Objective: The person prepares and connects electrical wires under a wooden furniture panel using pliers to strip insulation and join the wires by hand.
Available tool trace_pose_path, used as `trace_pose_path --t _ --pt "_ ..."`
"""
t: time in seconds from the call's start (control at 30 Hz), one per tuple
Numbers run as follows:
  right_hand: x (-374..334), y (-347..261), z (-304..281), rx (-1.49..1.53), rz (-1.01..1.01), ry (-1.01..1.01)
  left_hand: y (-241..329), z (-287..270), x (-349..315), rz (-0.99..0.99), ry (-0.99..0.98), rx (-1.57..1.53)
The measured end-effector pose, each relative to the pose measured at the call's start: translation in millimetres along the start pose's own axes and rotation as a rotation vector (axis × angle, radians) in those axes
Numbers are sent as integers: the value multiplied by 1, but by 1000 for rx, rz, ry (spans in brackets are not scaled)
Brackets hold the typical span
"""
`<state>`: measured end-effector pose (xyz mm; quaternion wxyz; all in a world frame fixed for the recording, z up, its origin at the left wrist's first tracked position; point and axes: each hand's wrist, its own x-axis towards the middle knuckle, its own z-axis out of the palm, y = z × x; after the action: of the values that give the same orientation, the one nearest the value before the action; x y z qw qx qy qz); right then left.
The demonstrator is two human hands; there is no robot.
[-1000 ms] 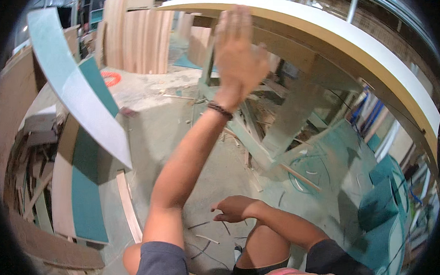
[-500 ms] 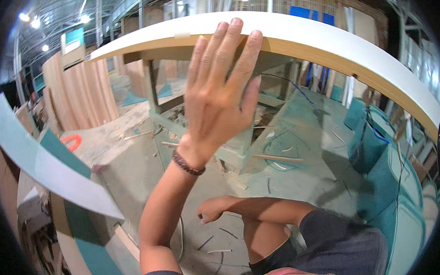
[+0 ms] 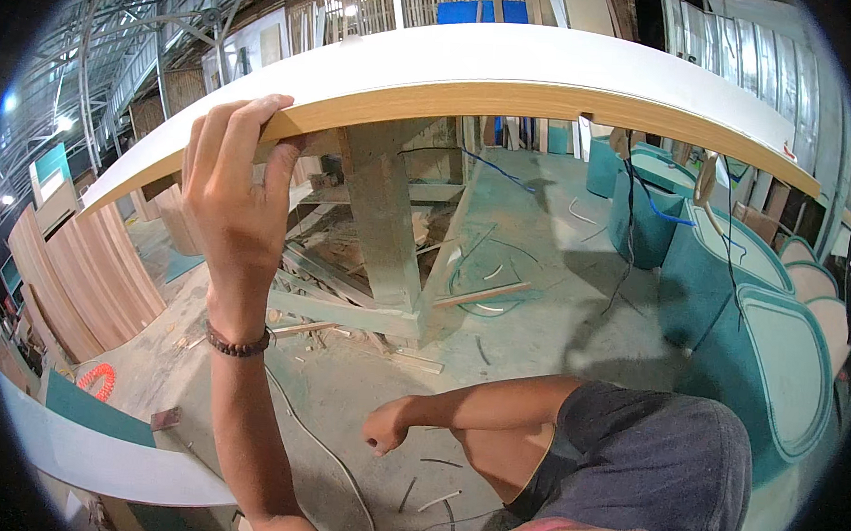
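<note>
A long white panel with a curved, wood-coloured edge spans the upper view. My left hand, with a dark braided bracelet at its wrist, is at the left part of this edge. Its fingers lie bent and close together over the edge, and the thumb sits lower, under it. Lower down, away from the panel, my right hand hangs with curled fingers. Whatever it may hold is hidden inside the closed fingers.
Under the panel stands a dusty wooden support frame among scrap strips. Teal curved cabinets line the right, with dark cables hanging nearby. At lower left lies a pale curved strip. A white cord crosses the floor.
My left hand has slid left along the panel edge; its flat, spread fingers are now bent over the edge. The view has shifted to the right. My right hand stays curled.
</note>
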<state>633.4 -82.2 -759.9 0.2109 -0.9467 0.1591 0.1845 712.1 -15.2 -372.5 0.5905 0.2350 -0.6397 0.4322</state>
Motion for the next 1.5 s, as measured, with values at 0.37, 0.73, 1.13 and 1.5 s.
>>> trace_pose_path --t 0.37,0.73,1.13,1.5 --pt "-73 -56 51 165 31 491 1 5 7 -128 -123 -3" --pt "-382 -284 -170 634 182 -196 23 -31 59 -521 -468 -50" --pt "-511 -354 -348 804 585 548 -3 -41 226 -951 -1002 -230" --pt "-560 -322 -367 1137 744 966 -109 144 205 -780 -1100 -28"
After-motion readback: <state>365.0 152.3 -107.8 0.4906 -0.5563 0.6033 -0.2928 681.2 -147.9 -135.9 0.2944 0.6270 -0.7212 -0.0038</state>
